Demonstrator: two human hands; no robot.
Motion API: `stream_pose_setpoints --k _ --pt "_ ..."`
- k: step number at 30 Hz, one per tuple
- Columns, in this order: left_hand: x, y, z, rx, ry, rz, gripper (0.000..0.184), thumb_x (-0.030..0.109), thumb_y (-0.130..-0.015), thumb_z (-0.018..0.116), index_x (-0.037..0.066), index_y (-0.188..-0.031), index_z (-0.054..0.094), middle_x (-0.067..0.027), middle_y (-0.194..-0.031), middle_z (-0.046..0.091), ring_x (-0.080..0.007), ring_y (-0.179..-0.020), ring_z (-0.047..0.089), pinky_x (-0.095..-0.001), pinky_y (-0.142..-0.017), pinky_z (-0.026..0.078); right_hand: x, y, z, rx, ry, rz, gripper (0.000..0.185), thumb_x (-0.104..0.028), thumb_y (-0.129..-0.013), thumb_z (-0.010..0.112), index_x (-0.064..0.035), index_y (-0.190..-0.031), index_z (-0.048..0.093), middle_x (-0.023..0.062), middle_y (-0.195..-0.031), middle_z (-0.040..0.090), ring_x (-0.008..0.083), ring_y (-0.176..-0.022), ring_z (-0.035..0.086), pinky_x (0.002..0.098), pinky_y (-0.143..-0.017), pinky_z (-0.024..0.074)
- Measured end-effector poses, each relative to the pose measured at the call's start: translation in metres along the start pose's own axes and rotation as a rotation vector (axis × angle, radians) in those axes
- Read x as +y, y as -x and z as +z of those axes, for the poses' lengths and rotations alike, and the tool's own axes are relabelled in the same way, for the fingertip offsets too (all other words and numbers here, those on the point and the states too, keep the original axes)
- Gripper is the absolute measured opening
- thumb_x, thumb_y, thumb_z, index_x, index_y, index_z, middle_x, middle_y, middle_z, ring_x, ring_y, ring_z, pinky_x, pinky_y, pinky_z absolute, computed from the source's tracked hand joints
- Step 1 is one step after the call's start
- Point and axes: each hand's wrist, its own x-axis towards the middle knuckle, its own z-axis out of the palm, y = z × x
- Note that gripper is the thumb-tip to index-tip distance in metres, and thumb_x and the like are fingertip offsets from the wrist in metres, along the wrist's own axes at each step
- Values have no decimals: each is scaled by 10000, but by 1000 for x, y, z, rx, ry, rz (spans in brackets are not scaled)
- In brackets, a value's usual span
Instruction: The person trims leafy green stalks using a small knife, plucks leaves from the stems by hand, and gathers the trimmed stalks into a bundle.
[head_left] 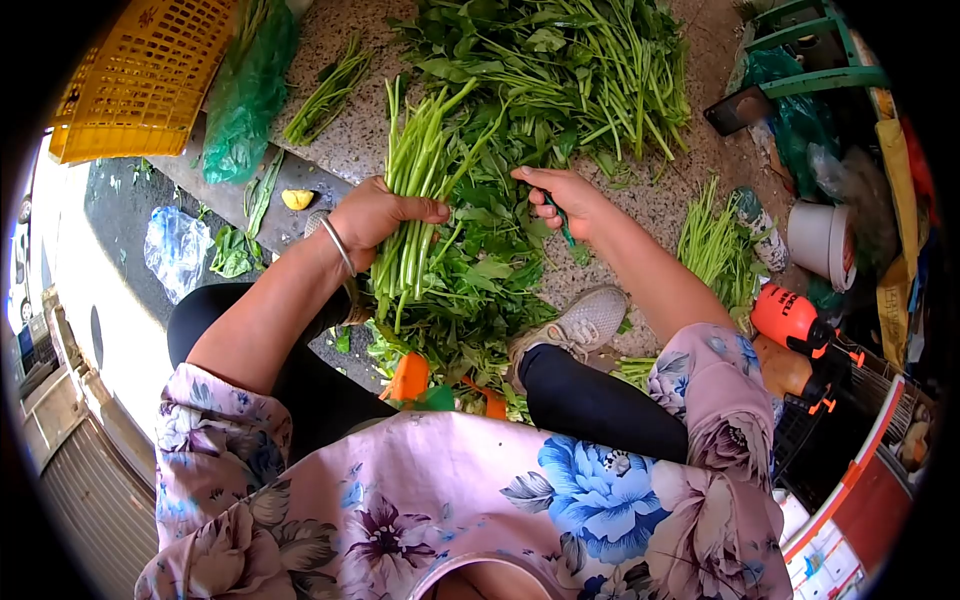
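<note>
My left hand [377, 218] is wrapped round a bunch of leafy green stems [415, 170], held upright with the cut ends low. A silver bangle circles that wrist. To its right, my right hand [568, 203] is closed, thumb and forefinger pressed together. A thin dark green strip [566, 233] sticks out below its fingers; most of it is hidden in the palm, so I cannot tell its kind. Loose leafy greens [485, 275] lie in a heap under and between both hands. Beyond them spreads a larger pile of stems [600, 70].
A yellow crate [150, 75] and a green plastic bag [250, 100] stand at upper left. Clear plastic [177, 250] lies on the ground. At right are a stem bunch [708, 240], a grey-white bucket [822, 243] and a red-orange spray bottle [785, 315]. My shoe [585, 320] is beside the heap.
</note>
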Motion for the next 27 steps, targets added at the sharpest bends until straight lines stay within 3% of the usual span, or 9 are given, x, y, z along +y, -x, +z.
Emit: stream_pose_setpoints --k 4,10,14,16,17,18,20,22,27 --pt "-5 1 1 18 -75 37 206 -4 -668 671 -12 -867 620 -97 -765 641 -165 -621 608 -310 -569 509 -4 9 -1 -462 -414 -9 430 -353 -889 450 -36 -1180 429 -57 -575 366 34 -440 301 177 -365 231" --pt "-5 2 1 -51 -240 4 213 3 -636 701 -13 -838 635 -87 -747 644 -141 -635 597 -269 -599 482 -11 2 0 -370 -360 -76 324 -311 -904 432 -133 -1173 466 -75 -558 349 26 -444 297 173 -370 218" --pt "-10 -6 -13 -111 -328 -6 248 -23 -658 675 -18 -894 598 -92 -766 638 -159 -659 611 -287 -619 496 -6 -3 -24 -77 227 -70 367 -348 -841 546 -71 -1081 550 -50 -547 390 55 -453 368 194 -401 280" --pt "-7 -2 -11 -65 -273 48 213 -31 -669 658 -22 -874 599 -94 -754 638 -154 -656 610 -284 -618 496 -9 3 -26 -12 1224 -52 481 -443 -752 618 -65 -1047 576 81 -663 571 162 -598 559 312 -555 451" --pt "-4 2 -10 -63 -183 39 245 -10 -689 659 -2 -925 593 -74 -740 622 -147 -642 598 -286 -603 498 -15 6 -31 -98 1319 125 603 -464 -652 696 -21 -1041 568 178 -831 620 252 -777 608 361 -729 460" --pt "-5 0 -10 -65 -181 35 245 -10 -689 659 -2 -925 593 -74 -740 622 -147 -642 598 -286 -603 498 -14 6 -35 -98 1317 130 603 -464 -652 696 -21 -1041 568 178 -831 620 252 -777 608 361 -729 460" --pt "-3 -4 -12 -5 26 151 298 32 -710 667 32 -992 571 -43 -742 597 -143 -635 584 -286 -575 496 -17 2 -45 413 1293 -327 506 -373 -703 678 -22 -1049 558 103 -719 605 198 -627 580 324 -564 444" --pt "0 -5 -10 48 35 115 343 86 -719 681 60 -1034 547 -20 -740 569 -136 -619 569 -280 -541 490 -42 2 -43 770 1283 -362 391 -276 -741 646 -45 -1044 558 125 -776 620 249 -701 603 366 -573 457" --pt "7 -3 2 160 184 215 318 131 -721 690 65 -997 548 -12 -728 562 -135 -612 560 -286 -528 486 -55 -28 -58 935 1423 -535 314 -228 -772 610 -78 -1041 556 126 -801 616 273 -738 603 411 -586 471"
